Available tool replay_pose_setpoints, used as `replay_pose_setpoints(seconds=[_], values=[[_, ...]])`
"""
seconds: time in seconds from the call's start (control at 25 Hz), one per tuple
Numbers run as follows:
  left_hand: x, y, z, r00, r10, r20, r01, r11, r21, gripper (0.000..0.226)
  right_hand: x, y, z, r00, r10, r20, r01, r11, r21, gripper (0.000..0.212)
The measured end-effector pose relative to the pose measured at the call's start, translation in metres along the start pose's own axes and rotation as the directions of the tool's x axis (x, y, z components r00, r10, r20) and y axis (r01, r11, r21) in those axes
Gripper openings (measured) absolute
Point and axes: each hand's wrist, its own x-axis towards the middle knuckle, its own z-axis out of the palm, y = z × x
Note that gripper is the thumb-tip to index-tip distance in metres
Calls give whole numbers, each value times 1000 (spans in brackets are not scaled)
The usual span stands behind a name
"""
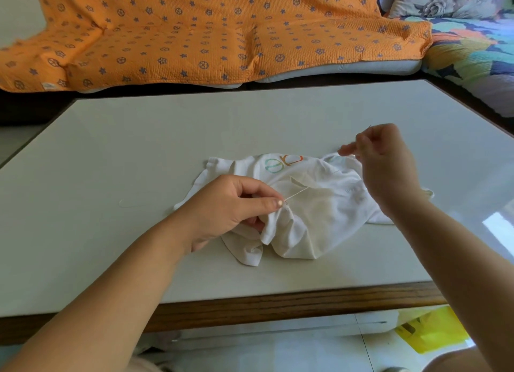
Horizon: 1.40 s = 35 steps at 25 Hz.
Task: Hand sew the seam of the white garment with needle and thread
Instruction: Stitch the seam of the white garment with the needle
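One white fabric garment [314,213], soft, light and limp, is spread on the pale surface [167,149]. Its bunched seam, best held beside the stitch, is pinched by the left hand [230,204] fingers. Thin pale thread [297,194] is stretched from them toward the right hand [386,160], its curled fingers seemingly pinching it.

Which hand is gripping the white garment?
The left hand, pinching bunched cloth of the white garment where the thread comes out. The right hand is raised above it, pinching the needle.
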Motion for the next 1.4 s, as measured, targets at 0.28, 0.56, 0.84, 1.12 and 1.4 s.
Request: replay_pose_setpoints(seconds=[0.28, 0.56, 0.84, 1.12, 1.4], values=[[0, 0, -8, 999, -3, 41, 5, 998, -58, 18, 15, 24, -7, 995, -85, 59, 99, 945, -313, 11], [0, 1, -12, 999, 6, 54, -2, 997, -81, 19, 23, 44, -8, 990, -67, 123, 119, 865, -488, 16], [-2, 2, -15, 999, 0, 48, 5, 994, -106, 15, 27, 55, -9, 992, -36, 120, 95, 836, -540, 14], [-1, 3, -7, 1000, 13, -27, -14, 1000, -15, 7, -12, 3, 2, 983, -127, 130, 169, 899, -404, 11], [0, 6, 1, 994, 40, -101, -39, 999, 6, 7, -93, -31, 19, 861, -312, 402, 389, 913, -124, 15]])
